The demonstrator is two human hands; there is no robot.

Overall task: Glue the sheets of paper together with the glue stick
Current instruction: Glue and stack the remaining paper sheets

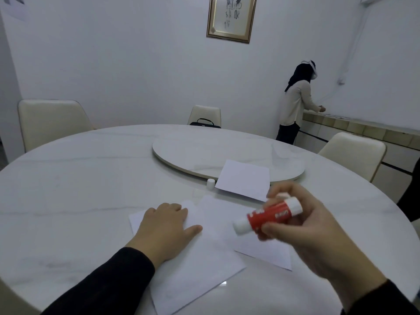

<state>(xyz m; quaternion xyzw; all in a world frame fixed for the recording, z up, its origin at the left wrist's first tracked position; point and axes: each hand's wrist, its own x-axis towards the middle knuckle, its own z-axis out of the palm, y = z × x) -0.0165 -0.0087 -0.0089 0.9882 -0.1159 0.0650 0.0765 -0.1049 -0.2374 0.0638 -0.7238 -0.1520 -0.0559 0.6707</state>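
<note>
step: glue stick (268, 217) uncapped, held over sheets (204, 253); prob. abt to spread glue, none visible on paper yet
next: bring open end down to near sheet, rub along it while other hand pins it
left hand (164, 226): flat, fingers straight, pressing sheets to tabletop (79, 178)
right hand (302, 226): fingers + thumb wrapped round stick
stick: red label, white ends, smooth cylinder
sheets: thin, white, overlapping; 3rd sheet (244, 179) apart, on turntable (227, 153) edge
cap (211, 183): small, white, just beside 3rd sheet
tabletop: round, glossy marble look

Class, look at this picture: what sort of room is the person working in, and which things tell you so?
Probably a dining room, perhaps a restaurant's private one: a big round marble-look table with a turntable at its centre, cream padded chairs around it, and a framed calligraphy picture on the wall.
</note>
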